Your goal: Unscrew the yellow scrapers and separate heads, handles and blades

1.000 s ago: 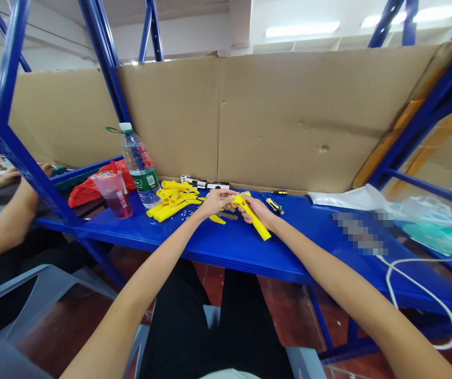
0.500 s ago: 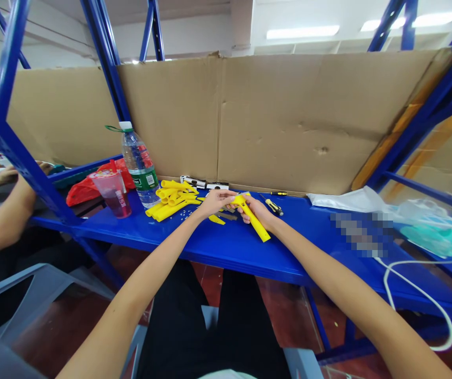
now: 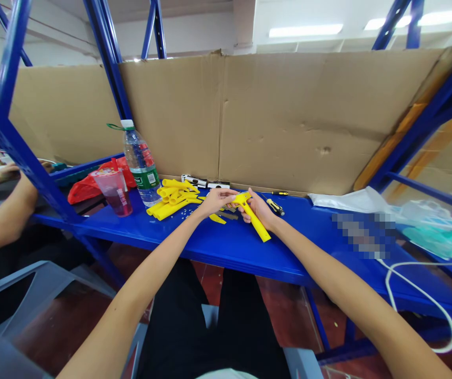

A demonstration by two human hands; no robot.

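My right hand (image 3: pixel 263 209) is closed around a yellow plastic handle (image 3: pixel 258 225), whose wider head points away from me and whose tube slants down toward the bench edge. At the left side of that head, my left hand (image 3: pixel 218 201) pinches with thumb and fingers; any small part between them is too small to make out. Left of my hands lies a pile of yellow plastic handles (image 3: pixel 172 202). Tiny pale pieces (image 3: pixel 186 213) are scattered beside it. A curved yellow piece (image 3: pixel 218 218) and dark flat strips (image 3: pixel 229 215) lie below my left hand.
A screwdriver (image 3: pixel 275 207) lies right of my hands. Black-and-white items (image 3: pixel 206 182) rest against the cardboard wall (image 3: pixel 289 121). A water bottle (image 3: pixel 142 173) and a cup (image 3: pixel 117 197) stand left. A white cable (image 3: pixel 419 287) loops at right. Another person's arm (image 3: pixel 8 216) is far left.
My right thumb has lifted and straightened beside the handle's head, which shows more of it now. My left hand stays at the head. The view has shifted slightly.
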